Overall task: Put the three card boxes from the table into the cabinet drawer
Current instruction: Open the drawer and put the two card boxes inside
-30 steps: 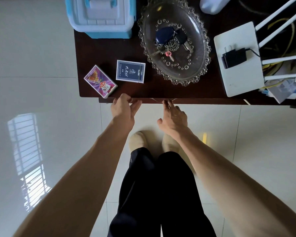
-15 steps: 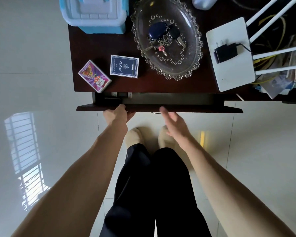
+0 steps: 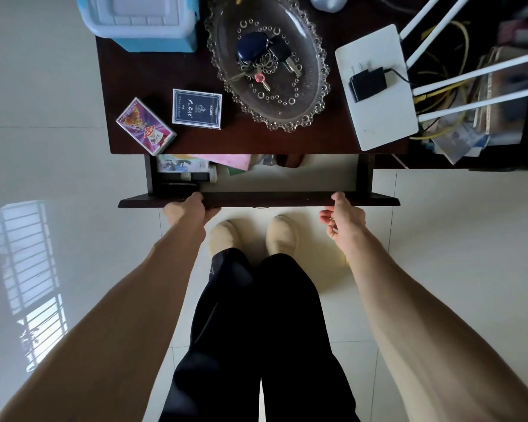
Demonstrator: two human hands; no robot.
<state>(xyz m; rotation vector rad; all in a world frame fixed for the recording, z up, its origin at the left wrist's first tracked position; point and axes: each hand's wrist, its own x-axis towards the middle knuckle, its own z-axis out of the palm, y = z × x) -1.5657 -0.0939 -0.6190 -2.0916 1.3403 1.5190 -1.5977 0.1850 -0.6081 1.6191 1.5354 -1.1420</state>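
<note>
Partly, we held the drawer (image 3: 256,198) open.
Our left hand (image 3: 189,210) gripped its flat dark front edge; our right hand (image 3: 343,219) hung loosely spread beside it.

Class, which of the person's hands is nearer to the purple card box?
Left. The left hand grips the drawer front just below the purple card box; the right hand is far off to its right.

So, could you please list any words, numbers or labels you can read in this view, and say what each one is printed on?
"No.699": on the dark blue card box, though its last digits are uncertain. The white script in the middle of that box is too blurred to read.
Purple card box: printed text is there, too small to read.
Packets in the open drawer: print is blurred, unreadable.
White router and black plug adapter: no legible marking.
</note>
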